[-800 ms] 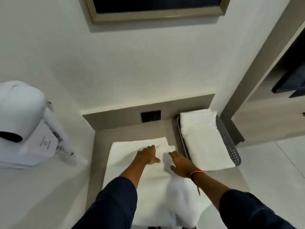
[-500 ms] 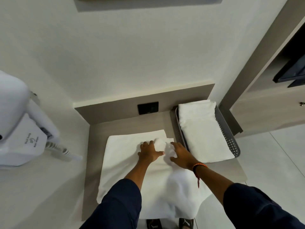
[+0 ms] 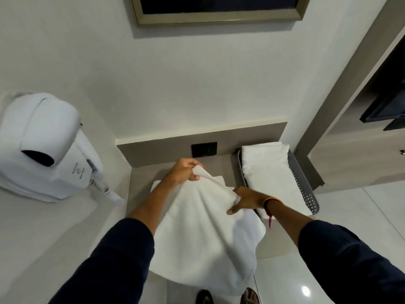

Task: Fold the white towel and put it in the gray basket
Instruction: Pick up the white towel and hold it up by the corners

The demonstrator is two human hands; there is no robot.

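Feet: the tips of two sandalled feet [image 3: 228, 297] are being glimpsed at the bottom edge, under the hanging cloth.
White towel [image 3: 203, 233]: it is being held up above the counter [image 3: 140, 185], its lower part draping down over the counter's front edge.
Right hand [image 3: 245, 199]: the towel's right edge is being pinched, thumb underneath.
Left hand [image 3: 186, 171]: a top corner is being gripped between closed fingers and raised higher.
Gray basket [image 3: 306, 189]: it is being filled by another folded white towel [image 3: 271, 172], just right of the hands.
Hair dryer [image 3: 46, 148]: it is being seen mounted on the left wall.
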